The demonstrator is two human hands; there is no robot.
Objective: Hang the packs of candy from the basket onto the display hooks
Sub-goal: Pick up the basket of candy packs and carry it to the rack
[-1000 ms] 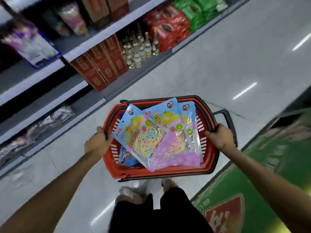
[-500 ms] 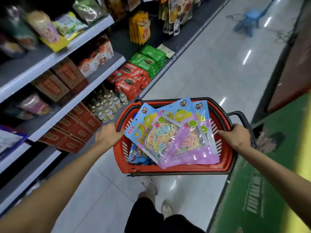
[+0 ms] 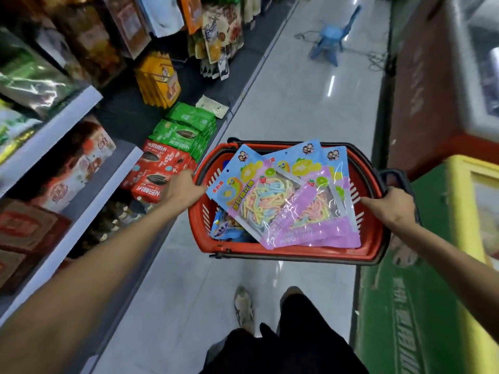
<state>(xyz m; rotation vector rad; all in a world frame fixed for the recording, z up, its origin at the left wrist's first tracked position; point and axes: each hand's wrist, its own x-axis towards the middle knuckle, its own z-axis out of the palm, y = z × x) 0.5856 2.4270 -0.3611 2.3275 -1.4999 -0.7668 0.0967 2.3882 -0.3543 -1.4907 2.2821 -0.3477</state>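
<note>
Candy packs [image 3: 283,201] lay loose in a carried basket [image 3: 283,251]

Three packs lay fanned across the top of the basket, long axes running from near rim to far rim, hang-hole tops pointing away from the person and purple bottoms at the near rim (the left one skewed toward the far-left corner). Stacked that high and unsecured, they would likely slide over the near rim if the basket tipped. The left hand [image 3: 186,188] gripped the basket's left rim and the right hand [image 3: 391,205] its right rim. Hanging bags [image 3: 213,31] showed well beyond the far-left corner.
</note>
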